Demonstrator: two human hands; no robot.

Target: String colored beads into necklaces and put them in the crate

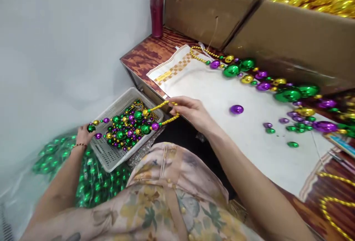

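Note:
A bead necklace (145,129) of green, purple and gold beads is stretched between my hands above a grey plastic basket (104,161). My left hand (84,134), with a beaded bracelet at the wrist, is closed around a large green bead at the necklace's left end. At the other end, my right hand (186,110) pinches the loop of small gold beads near the table edge. More multicoloured bead necklaces (127,122) lie heaped in the basket below.
On the table (138,54), a white cloth (199,85) bears another necklace (231,70) and loose beads (236,109). Cardboard boxes (291,37) of purple and gold beads stand behind, beside a red bottle (156,13). Bagged green beads (97,181) lie below the basket.

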